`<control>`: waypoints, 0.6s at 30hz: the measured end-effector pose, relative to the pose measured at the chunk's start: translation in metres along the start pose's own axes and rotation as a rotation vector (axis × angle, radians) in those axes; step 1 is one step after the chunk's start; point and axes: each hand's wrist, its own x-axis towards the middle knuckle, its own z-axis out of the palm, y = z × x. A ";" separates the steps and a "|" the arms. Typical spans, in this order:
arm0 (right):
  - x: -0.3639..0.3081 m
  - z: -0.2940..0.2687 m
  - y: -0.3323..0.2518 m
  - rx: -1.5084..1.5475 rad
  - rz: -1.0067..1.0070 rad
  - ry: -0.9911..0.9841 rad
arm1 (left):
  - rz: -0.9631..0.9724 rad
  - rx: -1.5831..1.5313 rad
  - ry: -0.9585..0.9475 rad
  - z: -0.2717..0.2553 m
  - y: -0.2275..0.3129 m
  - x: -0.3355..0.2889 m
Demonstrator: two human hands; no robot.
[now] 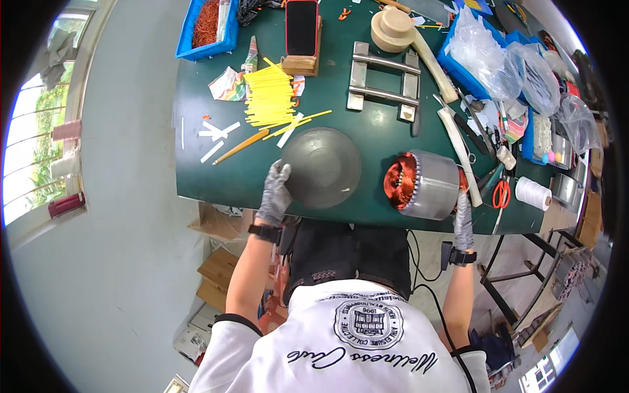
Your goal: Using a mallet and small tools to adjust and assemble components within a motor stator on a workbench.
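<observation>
At the near edge of the green table, a dark grey round disc (322, 167) lies in front of me. My left hand (274, 193), in a grey glove, holds its left rim with curled fingers. Right of the disc, a motor stator (434, 185) rests on its side, a steel cylinder with copper windings showing at both ends. My gloved right hand (464, 219) is closed at the stator's right end, its fingertips partly hidden by the windings.
Beyond the disc are yellow strips (268, 98), a pointed wooden stick (241, 146) and a phone (301, 29) on a wooden stand. A metal frame (383, 95) stands behind the stator. Orange-handled scissors (501, 194), a thread spool (534, 194) and a blue bin (458, 75) crowd the right.
</observation>
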 end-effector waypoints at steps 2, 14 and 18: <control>-0.007 0.001 0.000 -0.002 0.057 -0.092 | -0.012 -0.021 0.014 0.014 -0.017 0.005; -0.001 0.032 -0.024 -0.120 -0.197 0.003 | -0.232 1.635 -0.046 0.059 -0.017 0.021; -0.041 0.102 -0.107 -0.428 -0.330 -0.045 | -0.289 1.435 -0.031 0.069 -0.001 0.007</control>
